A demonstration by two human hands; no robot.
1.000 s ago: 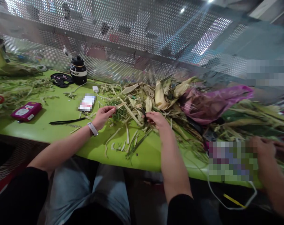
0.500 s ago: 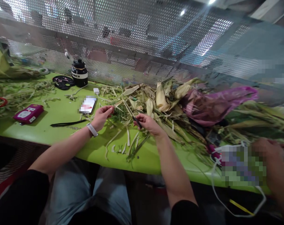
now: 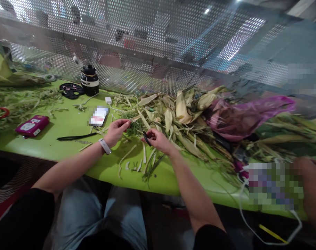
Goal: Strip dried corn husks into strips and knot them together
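Note:
My left hand (image 3: 118,131), with a pale watch band at its wrist, is closed in a pinch on a thin tan strip of corn husk (image 3: 136,118). A little to its right, my right hand (image 3: 157,139) is closed round a small black-handled tool (image 3: 146,138); its working end is too small and blurred to make out. Both hands are above the green tabletop, in front of a heap of dried corn husks (image 3: 182,107). Fine green shreds (image 3: 135,127) lie just beyond my fingers. Cut husk strips (image 3: 144,153) are scattered on the table below my hands.
Left of my hands are a phone (image 3: 98,116), a black strap (image 3: 76,136), a magenta device (image 3: 32,126) and a black bottle (image 3: 89,80). A pink plastic bag (image 3: 231,119) lies on the husks at right. Another person's hand (image 3: 307,177) is at far right. Perforated metal panels (image 3: 137,45) stand behind.
My right hand with the black-handled tool has moved left and slightly down, nearer my left hand. The left hand keeps its pinch on the husk strip. The whole view has shifted slightly.

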